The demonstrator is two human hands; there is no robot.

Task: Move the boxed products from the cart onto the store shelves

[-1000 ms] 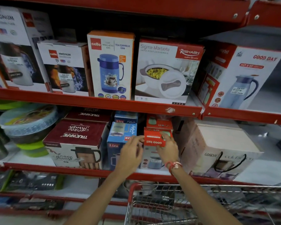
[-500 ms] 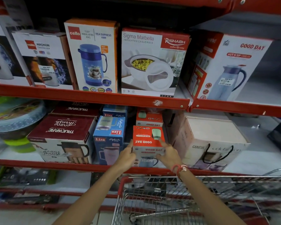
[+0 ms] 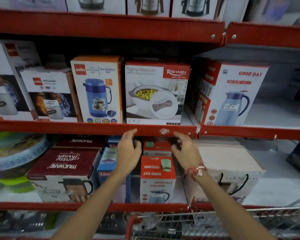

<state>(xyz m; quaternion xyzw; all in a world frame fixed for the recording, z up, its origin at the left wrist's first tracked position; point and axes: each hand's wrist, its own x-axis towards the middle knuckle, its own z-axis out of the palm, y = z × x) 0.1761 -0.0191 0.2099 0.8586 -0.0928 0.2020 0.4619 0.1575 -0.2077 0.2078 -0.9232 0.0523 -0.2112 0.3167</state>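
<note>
Lower centre of frame: Good Day box (image 3: 157, 177), red top and white front with a jug printed on it, stands upright at the front edge of the lower shelf (image 3: 42, 206).
Box neighbours: blue Liza box (image 3: 105, 168) just beside it on the left; cream Ganesh box (image 3: 232, 172) to its right; a second red box (image 3: 157, 148) directly behind it.
Left hand (image 3: 128, 151): raised above and left of the Good Day box, in front of the Liza box; fingers spread and curled loosely; grip open, holding nothing, no contact with the box visible.
Right hand (image 3: 187, 149): raised above and right of the Good Day box, near the lip of the middle shelf (image 3: 93, 128); fingers spread, grip open and empty; red thread band (image 3: 196, 171) on the wrist.
Middle shelf: Cello Tea Express box (image 3: 97, 89), Rishabh casserole box (image 3: 156, 92) and a large Good Day jug box (image 3: 232, 94) stand side by side.
Left of lower shelf: maroon Trueware box (image 3: 62, 172), upright.
Bottom of frame: cart (image 3: 180, 222), red-rimmed wire basket, below the lower shelf between the forearms; contents too blurred to tell.
</note>
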